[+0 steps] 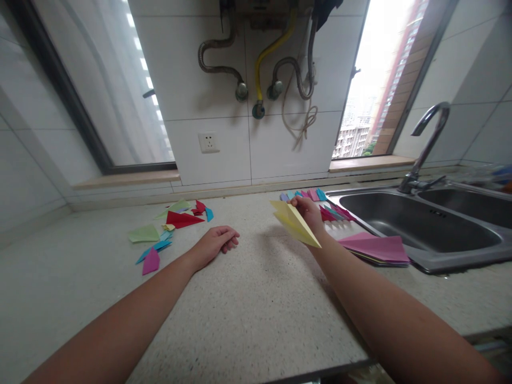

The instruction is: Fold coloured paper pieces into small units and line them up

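Observation:
My right hand (307,210) grips a yellow paper plane (294,221) above the counter, its pointed end towards me. My left hand (218,242) rests on the counter with the fingers curled in; nothing shows in it. Left of that hand lies a loose group of folded papers: a red paper plane (182,219), a light green folded paper (144,233), a blue one (155,250) and a magenta one (151,262). Beside my right forearm sits a stack of paper planes (376,248), pink on top. Behind it are several magenta and teal folded pieces (336,213).
A double steel sink (424,258) with a chrome faucet (430,128) is set into the counter (240,309) at the right. Small coloured folded papers (312,195) line the back near the sink. Hoses, a yellow pipe (262,64) and a socket (208,142) are on the wall.

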Demonstrator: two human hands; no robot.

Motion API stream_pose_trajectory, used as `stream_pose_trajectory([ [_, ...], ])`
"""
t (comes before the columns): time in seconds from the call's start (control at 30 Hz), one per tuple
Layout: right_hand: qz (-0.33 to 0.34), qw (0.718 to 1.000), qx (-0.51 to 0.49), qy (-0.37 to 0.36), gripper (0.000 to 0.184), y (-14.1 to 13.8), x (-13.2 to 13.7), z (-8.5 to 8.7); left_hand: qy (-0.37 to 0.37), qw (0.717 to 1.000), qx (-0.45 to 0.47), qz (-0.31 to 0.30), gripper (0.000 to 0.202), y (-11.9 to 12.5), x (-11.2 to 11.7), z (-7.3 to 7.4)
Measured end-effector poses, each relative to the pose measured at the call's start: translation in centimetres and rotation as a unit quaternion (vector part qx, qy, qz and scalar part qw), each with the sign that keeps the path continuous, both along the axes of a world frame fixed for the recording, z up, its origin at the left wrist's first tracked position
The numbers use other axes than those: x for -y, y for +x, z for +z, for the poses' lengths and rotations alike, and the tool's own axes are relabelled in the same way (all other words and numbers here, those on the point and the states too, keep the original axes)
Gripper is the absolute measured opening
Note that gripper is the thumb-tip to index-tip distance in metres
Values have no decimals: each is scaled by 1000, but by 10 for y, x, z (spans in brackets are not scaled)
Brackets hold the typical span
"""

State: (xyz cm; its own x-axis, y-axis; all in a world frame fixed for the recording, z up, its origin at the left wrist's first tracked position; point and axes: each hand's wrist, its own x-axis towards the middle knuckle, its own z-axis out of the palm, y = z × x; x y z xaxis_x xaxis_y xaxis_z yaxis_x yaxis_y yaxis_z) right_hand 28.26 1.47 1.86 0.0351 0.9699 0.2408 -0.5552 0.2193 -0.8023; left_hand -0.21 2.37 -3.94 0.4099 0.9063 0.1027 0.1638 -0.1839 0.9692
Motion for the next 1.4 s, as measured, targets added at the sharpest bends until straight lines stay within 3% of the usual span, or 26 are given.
stream_pose_trajectory([
  [0.2,-25,999,38,-10,30,3,1,1,-1,1000,-2,2,32,0,1,0],
  [0.5,-66,993,95,7,20,-22,-2,-12,1,1000,-9,-4,31,0,2,3],
  [0.8,-80,985,129,-78,7,-23,-8,-19,-14,1000,-10,1,33,1,3,4],
  [1.03,-73,986,120,-89,7,-21,-10,-20,-7,1000,-12,-1,34,1,4,3],
  [1.23,-57,990,111,-63,6,-17,-13,-23,-1,999,-35,-2,35,1,5,3],
  [1.4,-117,967,227,18,11,-11,-14,-26,8,999,-53,-10,34,-1,5,3],
])
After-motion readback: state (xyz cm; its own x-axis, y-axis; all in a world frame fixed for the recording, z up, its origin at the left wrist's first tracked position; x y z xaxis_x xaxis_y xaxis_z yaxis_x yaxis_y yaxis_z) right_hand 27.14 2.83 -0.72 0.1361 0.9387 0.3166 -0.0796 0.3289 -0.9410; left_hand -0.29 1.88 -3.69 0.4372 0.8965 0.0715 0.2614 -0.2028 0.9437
